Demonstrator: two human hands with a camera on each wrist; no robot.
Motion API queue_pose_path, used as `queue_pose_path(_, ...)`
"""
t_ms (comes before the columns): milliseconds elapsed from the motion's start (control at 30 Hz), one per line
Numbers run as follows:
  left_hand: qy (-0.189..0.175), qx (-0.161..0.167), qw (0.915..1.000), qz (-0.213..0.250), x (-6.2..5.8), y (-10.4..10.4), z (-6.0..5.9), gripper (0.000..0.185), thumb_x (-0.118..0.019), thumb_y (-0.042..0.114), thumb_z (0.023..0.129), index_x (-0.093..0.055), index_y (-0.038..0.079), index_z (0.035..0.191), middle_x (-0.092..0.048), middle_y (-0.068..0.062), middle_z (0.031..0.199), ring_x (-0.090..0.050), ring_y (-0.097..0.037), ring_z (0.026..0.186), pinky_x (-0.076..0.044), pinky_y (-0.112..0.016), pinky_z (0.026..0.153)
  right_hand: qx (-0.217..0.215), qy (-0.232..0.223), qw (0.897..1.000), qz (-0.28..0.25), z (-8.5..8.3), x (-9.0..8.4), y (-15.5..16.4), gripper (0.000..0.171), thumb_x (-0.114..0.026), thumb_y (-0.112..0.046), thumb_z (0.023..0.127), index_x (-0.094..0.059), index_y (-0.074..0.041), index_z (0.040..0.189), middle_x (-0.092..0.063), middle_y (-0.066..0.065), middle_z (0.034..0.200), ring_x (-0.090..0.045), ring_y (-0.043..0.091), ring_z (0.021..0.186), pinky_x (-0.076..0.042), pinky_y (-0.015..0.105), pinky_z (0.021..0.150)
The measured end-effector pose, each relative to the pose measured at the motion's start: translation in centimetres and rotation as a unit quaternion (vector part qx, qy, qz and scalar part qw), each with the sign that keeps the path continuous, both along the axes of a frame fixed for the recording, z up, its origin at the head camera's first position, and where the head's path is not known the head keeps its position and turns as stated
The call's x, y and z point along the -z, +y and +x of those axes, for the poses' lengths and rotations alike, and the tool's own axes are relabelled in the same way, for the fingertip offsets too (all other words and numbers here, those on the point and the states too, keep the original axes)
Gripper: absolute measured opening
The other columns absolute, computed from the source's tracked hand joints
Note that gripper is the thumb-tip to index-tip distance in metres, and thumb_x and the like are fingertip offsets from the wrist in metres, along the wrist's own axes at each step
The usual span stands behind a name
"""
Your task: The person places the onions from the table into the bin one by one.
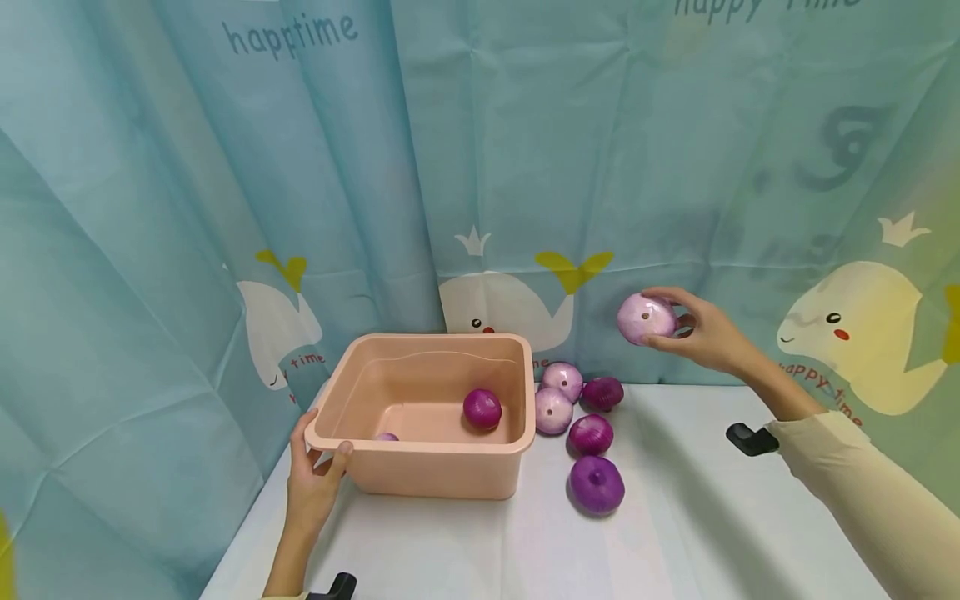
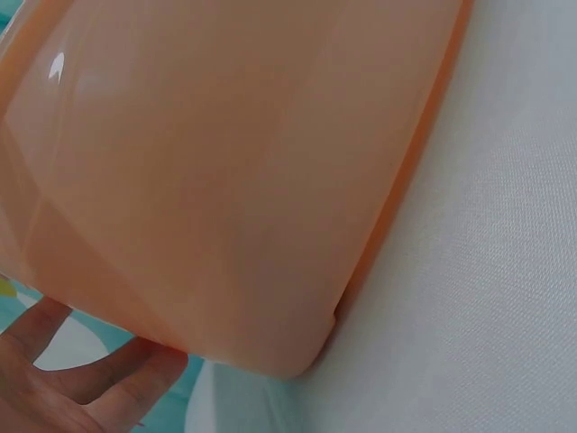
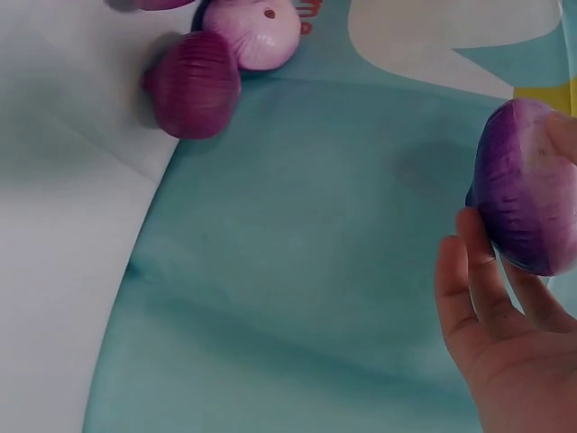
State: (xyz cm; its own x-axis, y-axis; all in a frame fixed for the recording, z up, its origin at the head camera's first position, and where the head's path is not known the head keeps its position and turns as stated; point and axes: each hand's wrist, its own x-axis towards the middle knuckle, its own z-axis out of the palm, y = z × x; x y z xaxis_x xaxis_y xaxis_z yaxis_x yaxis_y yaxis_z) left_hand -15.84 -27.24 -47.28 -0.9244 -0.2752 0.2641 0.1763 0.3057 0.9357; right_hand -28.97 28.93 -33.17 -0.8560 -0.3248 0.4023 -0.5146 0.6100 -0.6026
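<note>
My right hand (image 1: 693, 327) holds a pale purple onion (image 1: 645, 318) in the air, above and right of the tub; the right wrist view shows the onion (image 3: 527, 189) cupped by my fingers (image 3: 478, 289). My left hand (image 1: 315, 471) grips the near left corner of a peach plastic tub (image 1: 435, 467), thumb over the rim. Close up in the left wrist view, the tub wall (image 2: 225, 171) fills the frame above my fingers (image 2: 81, 379). Inside the tub lies a dark purple onion (image 1: 482, 408), with a second one (image 1: 386, 436) barely showing.
Several purple onions lie on the white table right of the tub, from a pale one (image 1: 562, 379) by the curtain to a large dark one (image 1: 596, 484) nearest me. A teal whale-print curtain (image 1: 480, 167) closes the back and left sides.
</note>
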Motion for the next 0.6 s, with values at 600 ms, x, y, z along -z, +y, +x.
queue_pose_path(600, 0.019, 0.004, 0.9998, -0.002, 0.0, -0.1, -0.1, 0.078, -0.064, 0.015, 0.102, -0.017, 0.026, 0.163, -0.024, -0.013, 0.165, -0.041, -0.042, 0.139, -0.048, -0.006, 0.082, -0.017, -0.02, 0.999, 0.035, -0.9, -1.6, -2.3, 0.07, -0.088, -0.024, 0.084, -0.055, -0.017, 0.146, -0.057, 0.013, 0.139, -0.071, 0.03, 0.097, -0.056, 0.026, 0.074)
